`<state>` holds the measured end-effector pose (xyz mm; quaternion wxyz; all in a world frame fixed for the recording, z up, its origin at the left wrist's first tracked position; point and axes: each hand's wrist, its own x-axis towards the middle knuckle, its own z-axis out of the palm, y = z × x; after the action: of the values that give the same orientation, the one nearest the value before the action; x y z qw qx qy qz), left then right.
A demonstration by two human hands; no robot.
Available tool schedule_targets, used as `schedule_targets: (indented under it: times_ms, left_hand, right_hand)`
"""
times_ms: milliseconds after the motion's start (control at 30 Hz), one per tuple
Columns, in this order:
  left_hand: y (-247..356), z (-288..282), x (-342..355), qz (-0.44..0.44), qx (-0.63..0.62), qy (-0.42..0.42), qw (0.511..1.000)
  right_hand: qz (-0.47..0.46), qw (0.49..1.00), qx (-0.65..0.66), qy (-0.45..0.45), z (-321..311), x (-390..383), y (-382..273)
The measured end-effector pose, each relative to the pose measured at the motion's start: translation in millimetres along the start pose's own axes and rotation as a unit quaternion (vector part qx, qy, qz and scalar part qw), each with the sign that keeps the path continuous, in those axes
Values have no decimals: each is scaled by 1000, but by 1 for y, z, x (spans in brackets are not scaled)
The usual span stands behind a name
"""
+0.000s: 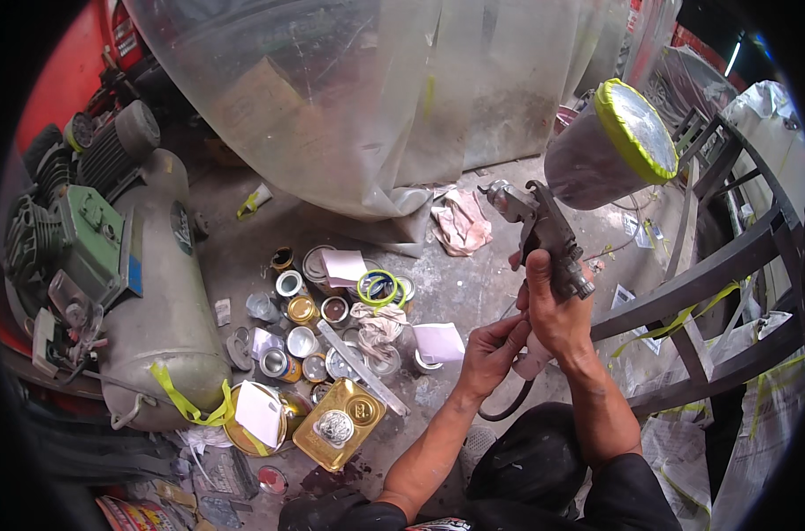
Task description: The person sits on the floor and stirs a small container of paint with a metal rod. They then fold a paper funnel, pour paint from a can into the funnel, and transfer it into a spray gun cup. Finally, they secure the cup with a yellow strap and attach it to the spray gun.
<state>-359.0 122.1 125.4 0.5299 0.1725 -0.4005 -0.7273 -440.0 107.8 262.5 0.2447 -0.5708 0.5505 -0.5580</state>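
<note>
A spray gun [547, 232] is raised at right of centre, its grip wrapped by my right hand [557, 311], thumb up along the back. On top of the gun sits a tilted, translucent paint cup [586, 159], its lid edged with yellow-green tape [608, 104]. My left hand [495, 352] is closed beside the lower end of the grip, thumb and fingertips pinched together. What lies between those fingertips is hidden. Just below them a black hose [511, 412] curves away from the gun's base.
Several open paint cans [302, 310] and a gold rectangular tin [341, 425] crowd the floor at left. Beyond them lies an air compressor [168, 292]. Plastic sheeting [402, 106] hangs ahead, near a crumpled cloth [462, 223]. A dark metal frame [686, 292] stands close on the right.
</note>
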Motion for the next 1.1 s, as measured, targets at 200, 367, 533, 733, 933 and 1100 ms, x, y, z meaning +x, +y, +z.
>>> schedule_targets:
  times_ms: [200,367,533,733,933,1100]
  left_hand:
    - [-1,-2,0,5,-12,5,1000]
    - [0,0,1,2,-20,3,1000]
    - [0,-3,0,5,-17,-1,1000]
    - [-2,-4,1,5,-25,8,1000]
    - [-4,-4,2,5,-28,-2,1000]
    - [-5,-4,2,9,-31,-3,999]
  right_hand:
    - [11,999,44,6,1,0,-2]
    - [20,999,36,0,-2,0,-2]
    - [45,997,57,10,0,0,0]
    - [40,997,59,-5,0,1,1]
    - [44,997,56,12,0,1,0]
    - [43,998,49,7,-2,1,-1]
